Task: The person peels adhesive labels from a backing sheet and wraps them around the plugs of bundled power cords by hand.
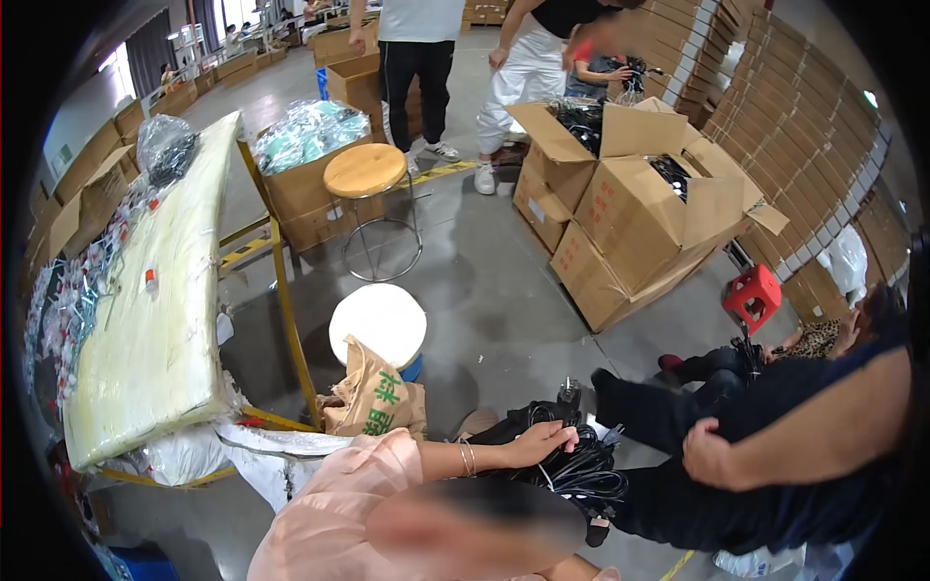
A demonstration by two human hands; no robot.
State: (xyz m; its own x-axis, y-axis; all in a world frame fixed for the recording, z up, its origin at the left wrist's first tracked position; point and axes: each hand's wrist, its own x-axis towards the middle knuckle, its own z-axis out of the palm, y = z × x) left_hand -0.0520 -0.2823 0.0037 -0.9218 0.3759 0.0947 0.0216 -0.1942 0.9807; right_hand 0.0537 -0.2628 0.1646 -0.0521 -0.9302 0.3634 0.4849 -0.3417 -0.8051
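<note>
My left hand point(548, 443), with thin bracelets at the wrist, reaches from a pink sleeve toward the middle. Its fingers are closed on a bundle of black power cords point(581, 476), bound partly with a pale tie. Just above the fingers a plug point(570, 389) sticks up. A blurred patch covers the area below my forearm and hides part of the cords. Some skin shows at the bottom edge, but my right hand is out of sight. To the right, a co-worker in dark clothes rests a hand point(712, 455) on their own lap.
A brown sack point(380, 399) stands by a white round stool point(378, 327); a wooden-topped stool point(365, 171) is behind. Open cartons point(635, 208) hold black cords. A padded table point(155, 281) is left, a red stool point(752, 298) right. Several people are nearby.
</note>
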